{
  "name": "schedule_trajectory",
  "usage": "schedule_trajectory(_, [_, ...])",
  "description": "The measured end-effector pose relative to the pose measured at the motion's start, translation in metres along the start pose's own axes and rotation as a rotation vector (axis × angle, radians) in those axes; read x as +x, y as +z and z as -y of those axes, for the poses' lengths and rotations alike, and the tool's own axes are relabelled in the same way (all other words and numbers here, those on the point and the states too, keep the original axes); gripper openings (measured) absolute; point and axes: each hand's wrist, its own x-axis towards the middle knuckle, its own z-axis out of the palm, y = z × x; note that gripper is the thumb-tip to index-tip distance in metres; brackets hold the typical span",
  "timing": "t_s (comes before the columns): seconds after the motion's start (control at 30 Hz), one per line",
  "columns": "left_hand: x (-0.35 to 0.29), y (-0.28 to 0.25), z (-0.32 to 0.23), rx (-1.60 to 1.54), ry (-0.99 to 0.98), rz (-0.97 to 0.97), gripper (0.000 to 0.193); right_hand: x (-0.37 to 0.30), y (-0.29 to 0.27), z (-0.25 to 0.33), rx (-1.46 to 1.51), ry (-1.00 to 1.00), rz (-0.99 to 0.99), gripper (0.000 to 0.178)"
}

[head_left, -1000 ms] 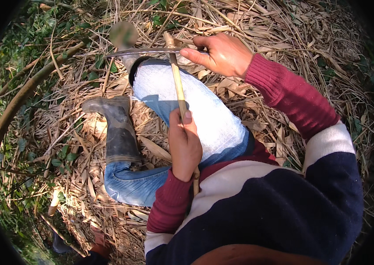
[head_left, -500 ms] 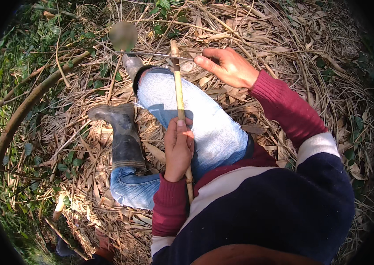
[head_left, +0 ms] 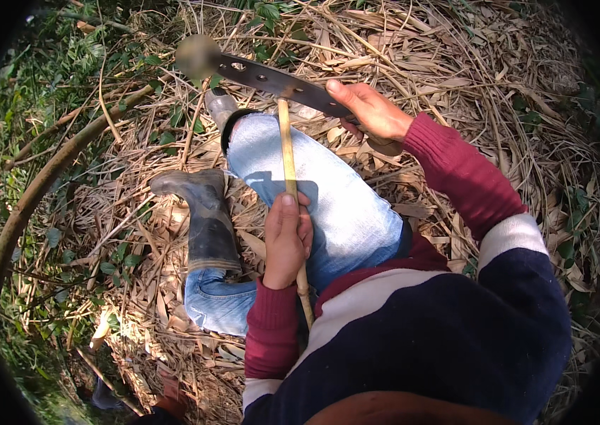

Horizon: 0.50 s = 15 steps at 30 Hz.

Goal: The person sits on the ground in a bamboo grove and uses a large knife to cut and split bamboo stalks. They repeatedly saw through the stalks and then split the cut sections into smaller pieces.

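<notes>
My left hand [head_left: 288, 237] is closed round the middle of a thin yellowish bamboo stick [head_left: 287, 149], which slants up across my jeans, its lower end running beside my sweater. My right hand [head_left: 374, 112] grips a long knife [head_left: 266, 80] with a flat dark blade pierced by several holes; its handle is hidden in my fingers. The broad side of the blade faces up and crosses over the stick's far end, hiding the tip. Whether blade and stick touch I cannot tell. A blurred round patch covers the blade's far left end.
My bent leg in blue jeans [head_left: 339, 191] lies under the stick, with dark rubber boots [head_left: 209, 219] to the left. Dry bamboo leaves and stalks [head_left: 413, 42] cover the ground. A thick curved stem [head_left: 27, 202] arches through green plants at left.
The knife has turned from edge-on to showing its broad side, now over the stick's far end. My right hand has rotated with it; my left hand keeps its hold on the stick.
</notes>
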Motion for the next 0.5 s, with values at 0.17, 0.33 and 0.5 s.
schedule_trajectory(0.17, [-0.012, -0.037, -0.017, -0.023, 0.034, -0.002, 0.036, -0.056, -0.003, -0.046, 0.279, -0.105, -0.395, 0.077])
schedule_trajectory(0.33, [-0.052, -0.056, -0.105, 0.175, 0.04, -0.12, 0.038, -0.091, -0.043, -0.137, -0.58, 0.321, -0.596, 0.09])
schedule_trajectory(0.5, [-0.086, -0.051, -0.183, 0.247, 0.174, -0.111, 0.039, -0.064, -0.05, -0.051, -0.794, -0.118, -0.63, 0.068])
